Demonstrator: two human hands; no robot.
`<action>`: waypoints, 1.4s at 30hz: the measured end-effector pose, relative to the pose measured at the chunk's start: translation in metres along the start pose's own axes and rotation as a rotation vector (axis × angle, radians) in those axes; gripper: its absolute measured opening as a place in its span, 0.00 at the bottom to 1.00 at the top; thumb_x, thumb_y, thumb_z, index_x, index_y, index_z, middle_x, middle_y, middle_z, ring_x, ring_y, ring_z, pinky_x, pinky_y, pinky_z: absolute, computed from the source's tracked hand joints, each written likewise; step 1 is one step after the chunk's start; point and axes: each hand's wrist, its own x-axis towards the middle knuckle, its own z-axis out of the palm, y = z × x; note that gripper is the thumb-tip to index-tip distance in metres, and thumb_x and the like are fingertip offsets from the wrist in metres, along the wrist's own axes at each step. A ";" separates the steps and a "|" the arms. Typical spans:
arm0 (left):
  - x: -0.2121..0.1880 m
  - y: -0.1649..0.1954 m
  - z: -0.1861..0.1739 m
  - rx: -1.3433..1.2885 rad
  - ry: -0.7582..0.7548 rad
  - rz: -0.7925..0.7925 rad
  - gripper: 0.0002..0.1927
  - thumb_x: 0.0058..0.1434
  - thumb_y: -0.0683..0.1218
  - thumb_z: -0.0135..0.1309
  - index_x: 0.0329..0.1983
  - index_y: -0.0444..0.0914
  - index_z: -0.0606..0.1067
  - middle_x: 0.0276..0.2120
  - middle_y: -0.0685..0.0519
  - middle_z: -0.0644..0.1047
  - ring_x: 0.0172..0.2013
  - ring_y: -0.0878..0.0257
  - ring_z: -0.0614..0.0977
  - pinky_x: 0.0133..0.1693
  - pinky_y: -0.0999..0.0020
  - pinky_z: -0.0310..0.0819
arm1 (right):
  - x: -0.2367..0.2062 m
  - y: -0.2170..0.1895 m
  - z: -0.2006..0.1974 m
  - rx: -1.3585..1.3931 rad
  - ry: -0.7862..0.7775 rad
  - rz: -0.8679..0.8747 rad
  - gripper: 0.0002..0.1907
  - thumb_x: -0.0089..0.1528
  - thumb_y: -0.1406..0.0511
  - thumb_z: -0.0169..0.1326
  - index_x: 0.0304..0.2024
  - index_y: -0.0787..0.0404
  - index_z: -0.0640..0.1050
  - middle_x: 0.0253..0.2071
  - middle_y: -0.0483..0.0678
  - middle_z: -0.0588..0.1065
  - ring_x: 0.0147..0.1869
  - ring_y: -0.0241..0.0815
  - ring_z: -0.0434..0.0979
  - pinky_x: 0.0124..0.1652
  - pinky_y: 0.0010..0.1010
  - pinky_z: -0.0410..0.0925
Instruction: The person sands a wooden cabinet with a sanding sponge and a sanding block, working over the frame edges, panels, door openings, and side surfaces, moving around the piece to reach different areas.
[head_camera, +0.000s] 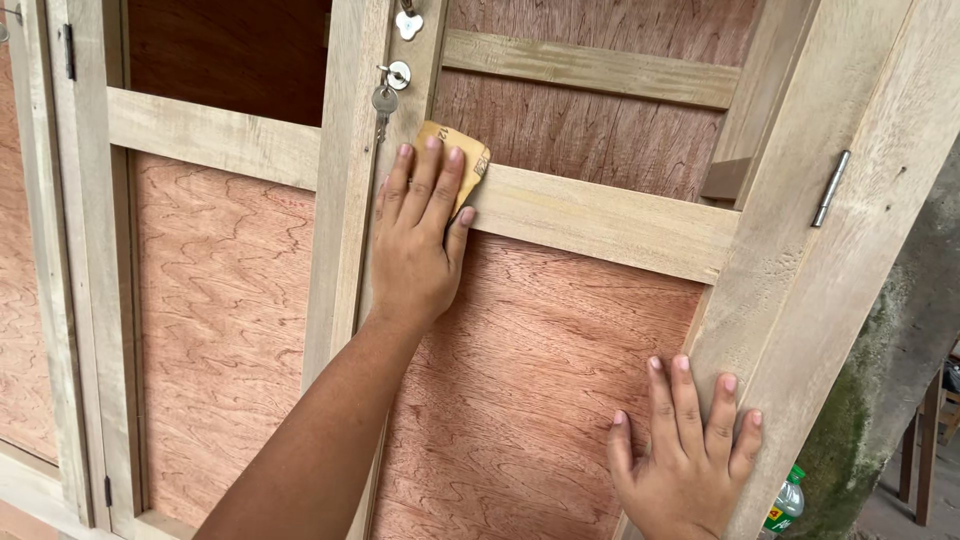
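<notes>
Up near the middle of the view, the left hand (420, 235) lies flat with its fingers pressed on a small tan piece of sandpaper (458, 160), pinning it against the pale wooden door frame (600, 215) where the cross rail meets the upright; the hand is not curled around it. A key (384, 100) hangs from the lock (398, 72) just at 11 o'clock from the sandpaper. Down at 5 o'clock from it, well apart, the right hand (690, 460) rests open and flat, gripping nothing, with fingers spread on the reddish plywood panel (530, 370) and the door's edge, and a green bottle (786, 505) peeks out just at 3 o'clock from that hand.
</notes>
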 end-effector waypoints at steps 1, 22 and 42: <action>0.006 0.005 -0.004 0.042 -0.028 -0.008 0.26 0.78 0.58 0.36 0.77 0.50 0.62 0.76 0.55 0.61 0.77 0.55 0.55 0.75 0.55 0.43 | 0.000 0.000 0.000 -0.012 -0.002 -0.009 0.34 0.65 0.49 0.47 0.72 0.50 0.70 0.78 0.42 0.60 0.85 0.51 0.44 0.77 0.50 0.33; 0.004 0.060 -0.002 -0.053 0.010 -0.011 0.22 0.78 0.46 0.43 0.74 0.48 0.65 0.73 0.56 0.66 0.76 0.59 0.60 0.76 0.51 0.47 | 0.001 -0.004 -0.004 -0.034 0.001 -0.019 0.34 0.65 0.50 0.50 0.73 0.51 0.72 0.79 0.44 0.60 0.85 0.52 0.44 0.77 0.51 0.34; 0.031 -0.010 0.015 0.073 0.148 -0.061 0.16 0.74 0.54 0.51 0.30 0.44 0.76 0.32 0.55 0.78 0.34 0.61 0.75 0.48 0.54 0.63 | 0.002 -0.005 -0.005 -0.039 0.012 -0.022 0.33 0.65 0.50 0.49 0.71 0.51 0.72 0.78 0.45 0.61 0.84 0.54 0.44 0.77 0.52 0.34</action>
